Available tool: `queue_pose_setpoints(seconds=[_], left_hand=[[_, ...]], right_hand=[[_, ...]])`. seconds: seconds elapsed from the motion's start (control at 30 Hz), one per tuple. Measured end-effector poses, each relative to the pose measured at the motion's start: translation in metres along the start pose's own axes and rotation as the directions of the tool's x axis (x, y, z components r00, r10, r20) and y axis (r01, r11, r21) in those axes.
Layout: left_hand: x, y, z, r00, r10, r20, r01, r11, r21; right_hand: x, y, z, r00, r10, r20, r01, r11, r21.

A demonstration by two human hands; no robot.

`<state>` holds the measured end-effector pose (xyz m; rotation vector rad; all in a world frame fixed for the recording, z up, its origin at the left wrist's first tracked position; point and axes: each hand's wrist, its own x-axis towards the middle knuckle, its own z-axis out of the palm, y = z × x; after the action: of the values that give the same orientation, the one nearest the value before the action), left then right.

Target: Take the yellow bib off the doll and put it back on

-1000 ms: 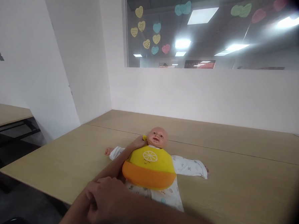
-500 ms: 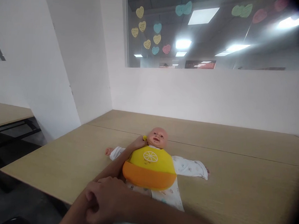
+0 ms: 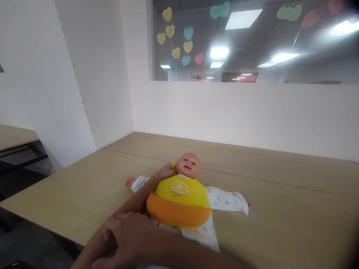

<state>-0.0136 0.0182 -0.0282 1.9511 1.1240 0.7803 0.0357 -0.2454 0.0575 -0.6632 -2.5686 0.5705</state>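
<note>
The plastic baby doll (image 3: 186, 179) in a yellow and orange silicone bib (image 3: 178, 200) is laid lengthwise, head away, on the pale wooden table (image 3: 283, 220); the left hand (image 3: 164, 172) is seemingly pinched on the bib's neck strap, while the right hand (image 3: 125, 244) is rested loosely curled, holding nothing, at the doll's legs.

No readable text; heart notes (image 3: 170, 31) too blurred to read
</note>
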Motion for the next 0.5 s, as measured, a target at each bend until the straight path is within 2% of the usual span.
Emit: queue_pose_setpoints(seconds=[0.13, 0.23, 0.3, 0.43, 0.5], left_hand=[[-0.001, 0.003, 0.0, 1.0, 0.004, 0.003, -0.004, 1.0, 0.015], [-0.002, 0.006, 0.0, 1.0, -0.002, 0.005, 0.002, 1.0, 0.011], [-0.002, 0.005, 0.0, 1.0, -0.01, 0.006, 0.01, 1.0, 0.009], [0.0, 0.001, 0.001, 1.0, 0.005, 0.005, -0.005, 1.0, 0.007], [0.0, -0.002, 0.001, 1.0, 0.015, 0.007, -0.015, 1.0, -0.001]], right_hand=[[0.007, 0.011, 0.016, 0.999, 0.013, 0.047, -0.013, 1.0, 0.001], [0.01, 0.014, 0.026, 1.0, 0.0, -0.006, -0.001, 0.993, -0.117], [0.009, 0.012, 0.024, 1.0, -0.012, -0.025, 0.008, 0.99, -0.142], [0.003, 0.006, 0.005, 0.998, 0.014, 0.056, -0.018, 0.997, 0.073], [0.001, 0.004, 0.001, 0.998, 0.027, 0.048, -0.033, 0.993, 0.116]])
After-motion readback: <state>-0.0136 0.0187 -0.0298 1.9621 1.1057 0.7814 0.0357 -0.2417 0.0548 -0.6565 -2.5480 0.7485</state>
